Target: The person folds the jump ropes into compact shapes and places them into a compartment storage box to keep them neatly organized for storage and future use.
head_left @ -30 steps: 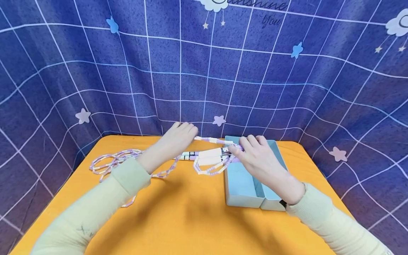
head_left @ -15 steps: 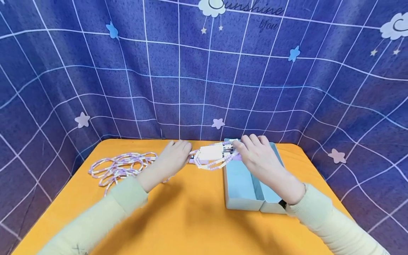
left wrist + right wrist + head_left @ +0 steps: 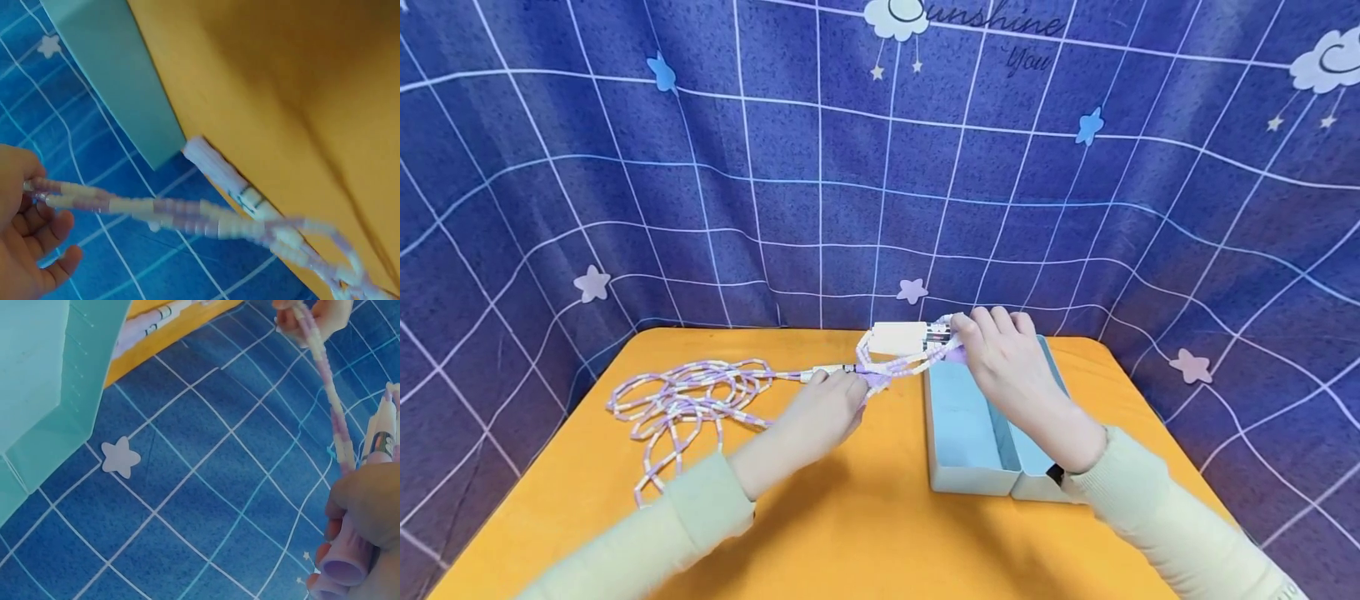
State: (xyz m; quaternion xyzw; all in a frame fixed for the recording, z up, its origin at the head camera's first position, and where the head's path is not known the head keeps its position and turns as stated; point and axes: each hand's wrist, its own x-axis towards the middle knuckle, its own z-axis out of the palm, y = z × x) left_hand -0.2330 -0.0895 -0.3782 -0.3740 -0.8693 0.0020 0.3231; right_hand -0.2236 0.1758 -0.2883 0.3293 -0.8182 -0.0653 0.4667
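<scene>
Head view: a pair of handles (image 3: 898,337) is held above the far edge of the worktop (image 3: 865,533), beside the far left corner of the blue box (image 3: 973,482). The lilac ends are enclosed by the curled fingers of the right hand (image 3: 1011,358). The long axis of the handles lies roughly parallel to the far edge; the white ends are pointed toward the left edge. Beaded rope (image 3: 902,364) is looped about the handles and led toward the left hand (image 3: 808,421). A rope pile (image 3: 688,396) is laid near the far left corner, and a further handle (image 3: 820,372) is partly covered by the left hand.

Left wrist view: two strands (image 3: 181,207) are pinched between thumb and forefinger of the left hand; the other fingers are loosely bent. The strands are drawn nearly straight toward beaded loops near the far edge.

Right wrist view: both lilac ends are gripped side by side, facing the camera. A length of rope is stretched from there to the left hand. The step in hand is judged to be winding; for another turn, the handles must be steadied and the rope kept taut.
</scene>
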